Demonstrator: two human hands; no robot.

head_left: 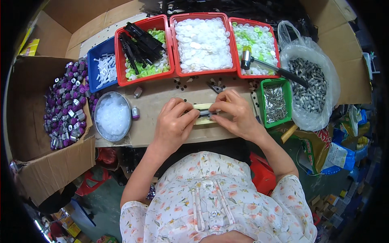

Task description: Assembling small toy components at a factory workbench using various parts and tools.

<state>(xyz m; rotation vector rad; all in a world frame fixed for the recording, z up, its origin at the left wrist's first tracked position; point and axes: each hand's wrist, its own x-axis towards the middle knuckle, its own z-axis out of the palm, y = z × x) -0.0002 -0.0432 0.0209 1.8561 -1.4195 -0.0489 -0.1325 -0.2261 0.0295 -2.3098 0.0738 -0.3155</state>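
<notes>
The work looked to be partway through a single piece: a small grey piece [206, 114] was held over a pale yellow block [204, 121] on the worktop [160, 87], and nothing showed it as finished. Many grey-and-purple pieces [67, 107] were heaped in the cardboard box [52, 178] at the left; if those were completed units, which could not be confirmed, much had been done already. Plenty seemed left to do, judging by the loose stock: white discs [202, 44] filling the middle red tray [234, 52], metal pins [275, 103] in the green tray [277, 124], and grey parts [306, 87] in the plastic bag [329, 60]. The hammer [265, 67] lay across the right red tray [254, 76], out of both hands. As for the grip, the left hand [171, 120] pinched the left end of the small grey piece between thumb and fingers, while the right hand [236, 112] pinched its right end. The piece thus sat directly between the two sets of fingertips, partly hidden by them; whether it touched the block beneath could not be told.
</notes>
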